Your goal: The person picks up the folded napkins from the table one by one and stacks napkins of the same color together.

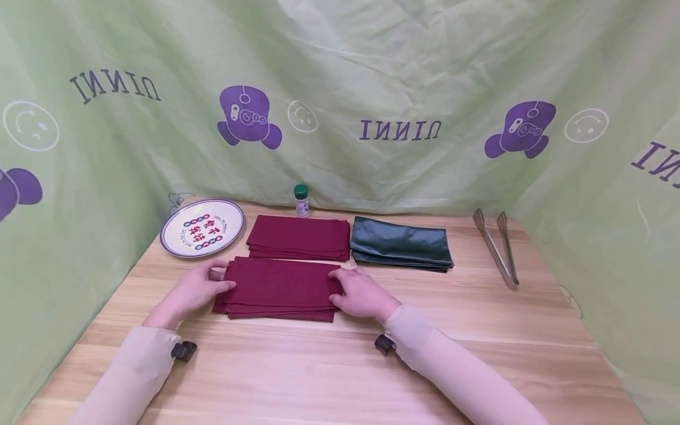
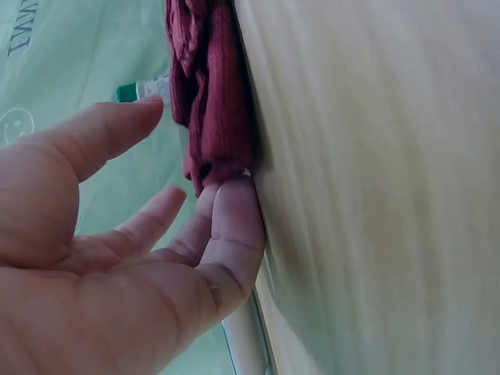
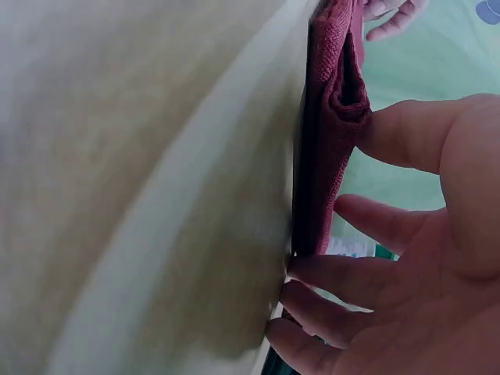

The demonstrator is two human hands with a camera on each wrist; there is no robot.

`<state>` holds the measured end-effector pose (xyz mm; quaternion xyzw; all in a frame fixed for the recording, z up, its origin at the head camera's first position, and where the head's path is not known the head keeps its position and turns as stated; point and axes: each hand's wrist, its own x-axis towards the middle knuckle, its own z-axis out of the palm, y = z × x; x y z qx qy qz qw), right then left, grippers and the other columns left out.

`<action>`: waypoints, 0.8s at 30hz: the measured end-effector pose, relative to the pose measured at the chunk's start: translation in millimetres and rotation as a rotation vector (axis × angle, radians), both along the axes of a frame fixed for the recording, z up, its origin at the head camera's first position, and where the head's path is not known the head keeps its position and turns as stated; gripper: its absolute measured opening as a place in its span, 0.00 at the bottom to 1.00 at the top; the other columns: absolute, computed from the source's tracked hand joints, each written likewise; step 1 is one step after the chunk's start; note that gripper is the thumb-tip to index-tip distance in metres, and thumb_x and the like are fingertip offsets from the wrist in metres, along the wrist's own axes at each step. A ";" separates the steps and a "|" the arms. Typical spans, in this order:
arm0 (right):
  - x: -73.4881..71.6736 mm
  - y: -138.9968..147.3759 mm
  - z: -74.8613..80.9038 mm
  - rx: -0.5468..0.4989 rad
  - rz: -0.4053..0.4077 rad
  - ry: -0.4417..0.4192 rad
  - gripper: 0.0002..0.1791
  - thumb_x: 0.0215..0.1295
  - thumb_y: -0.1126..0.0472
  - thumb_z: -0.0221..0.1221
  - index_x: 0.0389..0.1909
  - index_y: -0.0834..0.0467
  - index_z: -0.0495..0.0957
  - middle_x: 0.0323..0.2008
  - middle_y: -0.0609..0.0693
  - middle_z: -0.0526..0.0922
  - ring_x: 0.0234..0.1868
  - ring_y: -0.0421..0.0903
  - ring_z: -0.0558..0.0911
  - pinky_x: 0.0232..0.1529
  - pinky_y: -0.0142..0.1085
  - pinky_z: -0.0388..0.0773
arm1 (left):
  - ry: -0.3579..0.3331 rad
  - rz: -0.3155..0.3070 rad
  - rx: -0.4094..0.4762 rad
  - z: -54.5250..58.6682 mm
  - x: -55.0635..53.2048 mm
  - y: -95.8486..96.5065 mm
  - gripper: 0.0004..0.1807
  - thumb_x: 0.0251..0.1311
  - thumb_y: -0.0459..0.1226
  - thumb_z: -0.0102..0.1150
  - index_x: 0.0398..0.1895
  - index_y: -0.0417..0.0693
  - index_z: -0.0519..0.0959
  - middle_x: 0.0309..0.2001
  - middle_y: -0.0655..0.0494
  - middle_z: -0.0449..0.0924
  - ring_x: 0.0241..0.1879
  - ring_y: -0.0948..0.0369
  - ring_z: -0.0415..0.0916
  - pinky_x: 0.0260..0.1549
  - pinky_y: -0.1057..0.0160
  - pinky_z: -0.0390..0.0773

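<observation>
A folded maroon cloth (image 1: 284, 286) lies in the middle of the table, its layers slightly offset along the near edge. At its left end is my left hand (image 1: 200, 289); in the left wrist view the fingertips (image 2: 238, 207) touch the cloth's end low by the tabletop, while the thumb stands apart from it. My right hand (image 1: 363, 292) is at the opposite end. The right wrist view has its thumb (image 3: 402, 133) against the folded edge of the maroon cloth (image 3: 332, 117), with the other fingers extended and spread along the end.
Behind lie a second folded maroon cloth (image 1: 300, 236) and a folded dark green cloth (image 1: 401, 243). A white plate (image 1: 175, 236) sits at back left, near a green-capped bottle (image 1: 301, 202). Metal tongs (image 1: 496, 251) lie right. A green curtain (image 1: 340, 171) encloses the wooden table (image 1: 329, 378).
</observation>
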<state>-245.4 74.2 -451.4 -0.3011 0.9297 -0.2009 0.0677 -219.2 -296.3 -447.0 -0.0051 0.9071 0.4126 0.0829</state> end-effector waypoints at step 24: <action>-0.1 -11.8 -7.2 -0.780 -0.215 -0.521 0.30 0.55 0.81 0.56 0.60 0.63 0.68 0.59 0.62 0.67 0.38 0.52 0.83 0.31 0.37 0.78 | 0.028 0.046 0.263 -4.0 0.0 4.8 0.32 0.57 0.26 0.61 0.66 0.34 0.63 0.53 0.34 0.67 0.48 0.49 0.73 0.39 0.66 0.78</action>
